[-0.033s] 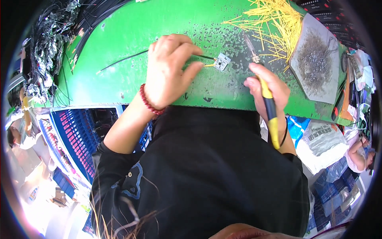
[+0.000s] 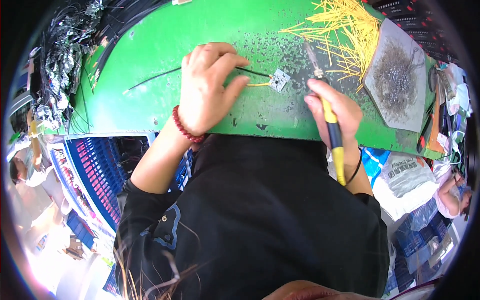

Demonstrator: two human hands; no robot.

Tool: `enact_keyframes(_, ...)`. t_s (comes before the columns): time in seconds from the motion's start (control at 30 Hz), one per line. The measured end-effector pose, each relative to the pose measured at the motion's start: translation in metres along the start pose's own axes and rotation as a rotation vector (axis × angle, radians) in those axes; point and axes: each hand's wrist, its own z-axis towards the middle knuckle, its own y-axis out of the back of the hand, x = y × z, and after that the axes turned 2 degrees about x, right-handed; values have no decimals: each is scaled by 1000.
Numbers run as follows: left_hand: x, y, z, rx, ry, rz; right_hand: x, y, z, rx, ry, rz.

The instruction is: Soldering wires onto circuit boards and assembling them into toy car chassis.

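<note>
A small white circuit board (image 2: 279, 80) lies on the green worktop, with a black wire (image 2: 156, 80) and a short yellow wire (image 2: 258, 85) attached at its left side. My left hand (image 2: 206, 75), with a red bead bracelet at the wrist, arches over these wires. Its thumb and index finger are apart, close to the yellow and black wires; its other fingertips are partly hidden. To the right of the board, my right hand (image 2: 340, 107) is closed around the yellow and black handle of a soldering iron (image 2: 332, 129). The iron's tip points away from me, beyond the board.
Loose yellow wires (image 2: 352, 30) are heaped at the far right, beside a grey plate (image 2: 399, 75) covered in dark residue. Bundled black wires (image 2: 117, 25) and crumpled silvery strips (image 2: 75, 45) crowd the far left. A blue crate (image 2: 100, 165) stands below the left edge.
My left hand has shifted slightly left, showing more of the yellow wire. The board has moved a little right and down. My right hand and the iron have drifted slightly left.
</note>
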Motion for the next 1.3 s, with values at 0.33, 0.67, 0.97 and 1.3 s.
enact_keyframes(0.33,4,-3,-24,73,-96,-7,18,-4,38,273,423,-409)
enact_keyframes(0.67,47,44,-10,45,-336,-20,-3,-11,41,128,270,-3)
enact_keyframes(0.97,202,231,-101,-1134,593,401,-35,-19,16,5,-47,298)
enact_keyframes(1.3,311,339,-156,-933,1282,458,-28,-18,21,41,-57,252)
